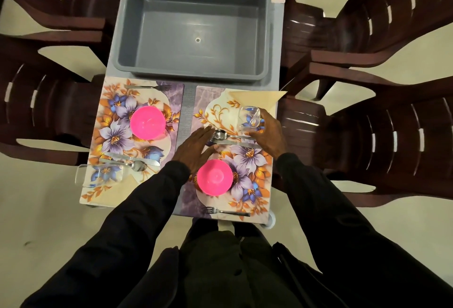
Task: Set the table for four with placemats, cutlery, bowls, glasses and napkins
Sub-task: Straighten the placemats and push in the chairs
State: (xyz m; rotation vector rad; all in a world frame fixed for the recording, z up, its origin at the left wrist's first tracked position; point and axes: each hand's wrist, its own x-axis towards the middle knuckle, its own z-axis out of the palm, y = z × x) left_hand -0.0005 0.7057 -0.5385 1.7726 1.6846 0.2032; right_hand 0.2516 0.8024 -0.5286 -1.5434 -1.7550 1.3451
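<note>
two near placemats are showing full settings; the far pair at 12 o'clock is mostly cut off by the frame edge, so i cannot tell whether they are complete. the grey bin (196,25) is sitting empty mid-table, which suggests nothing is left to hand out.

right hand (268,133) is curling around the right glass (250,117), fingers wrapping its near side; the glass is looking tilted, and whether it is being gripped or just steadied i cannot tell. it is sitting at about 1 o'clock of the right mat (213,101), just beside the napkin (259,99), which is lying in the mat's far corner, likely so the drink lands above the knife side.

left hand (196,148) is lying flat and open, holding nothing, palm pressing the mat at about 10 o'clock of the right bowl (215,177), probably to stop the mat sliding while the glass is being adjusted.

spoon (220,135) and knife (241,145) are lying side by side between the hands; fork (225,211) is lying at the bowl's 6 o'clock.

left mat (110,101) is mirroring this: bowl (147,123) centred, left glass (99,175) at its 7 o'clock.

judgement: task is nearly finishing; the glass is the last adjustment here.
</note>
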